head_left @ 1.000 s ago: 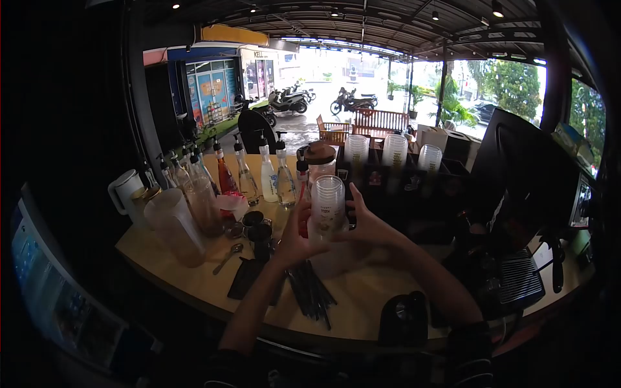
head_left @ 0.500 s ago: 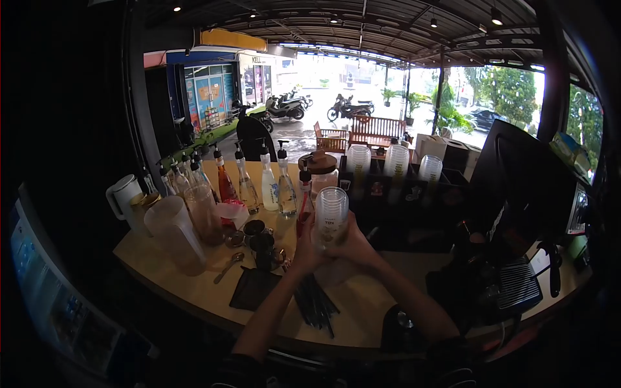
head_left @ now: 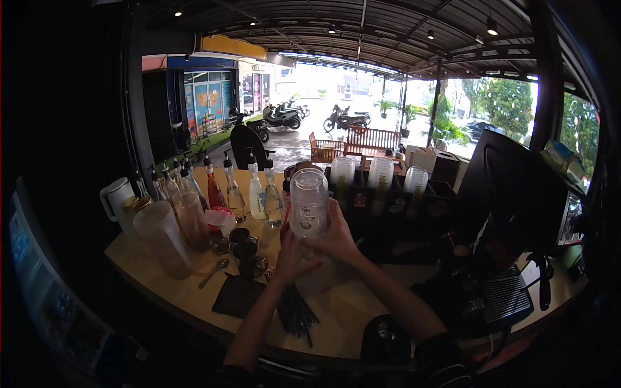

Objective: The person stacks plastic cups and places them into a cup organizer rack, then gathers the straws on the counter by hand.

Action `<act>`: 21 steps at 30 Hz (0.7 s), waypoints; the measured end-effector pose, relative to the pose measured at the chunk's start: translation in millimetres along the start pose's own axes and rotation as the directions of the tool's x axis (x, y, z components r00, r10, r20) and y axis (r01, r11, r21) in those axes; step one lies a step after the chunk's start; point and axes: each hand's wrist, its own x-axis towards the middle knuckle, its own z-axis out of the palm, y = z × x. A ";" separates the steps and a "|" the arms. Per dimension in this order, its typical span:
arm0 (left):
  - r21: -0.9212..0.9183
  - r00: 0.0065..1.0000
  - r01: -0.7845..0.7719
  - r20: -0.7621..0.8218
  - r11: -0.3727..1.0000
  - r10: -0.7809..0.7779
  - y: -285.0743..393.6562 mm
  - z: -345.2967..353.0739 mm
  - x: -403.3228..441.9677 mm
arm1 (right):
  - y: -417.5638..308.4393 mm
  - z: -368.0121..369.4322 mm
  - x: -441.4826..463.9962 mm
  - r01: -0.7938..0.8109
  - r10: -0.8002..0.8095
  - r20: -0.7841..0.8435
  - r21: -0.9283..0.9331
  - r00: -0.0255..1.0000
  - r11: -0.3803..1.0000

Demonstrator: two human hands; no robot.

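Note:
Clear plastic cups (head_left: 309,204) with dark print are held up over the counter, nested in a stack with a round rim at the top. My right hand (head_left: 336,239) is wrapped round the cups' right side, its fingers closed. Lower down, my left hand (head_left: 294,262) curls round the bottom end of the cups; its fingers overlap the right hand's, and part of its grip is hidden. Below the hands lies a bundle of dark straws (head_left: 296,317), with a black cloth or pouch (head_left: 238,296) to its left.
Pump bottles (head_left: 236,197) line the back left. Nearer stand a frosted pitcher (head_left: 162,239), a white jug (head_left: 119,200), metal jiggers (head_left: 243,246) and a spoon (head_left: 213,274). More stacked cups (head_left: 380,178) fill a black organizer behind. A dark screen (head_left: 495,187) and a drip tray (head_left: 508,297) occupy the right.
The cups have risen and shifted left in view, showing more of their side. My left hand has slid lower to their base, while my right hand sits higher along the side.

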 end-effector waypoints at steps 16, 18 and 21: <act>0.122 0.981 -0.074 -0.171 0.990 0.095 160.9 -130.8 -41.1 | -119.7 56.9 -31.7 0.299 -0.242 0.228 -0.266 0.943 0.916; -0.047 0.977 0.034 -0.210 0.998 -0.043 163.3 -155.6 -59.4 | -116.1 76.3 -43.8 0.187 -0.164 0.191 -0.109 0.968 0.976; -0.236 0.956 0.134 -0.225 0.963 -0.188 152.9 -185.0 -83.7 | -95.6 119.9 -65.6 0.098 -0.106 0.249 0.042 0.963 0.994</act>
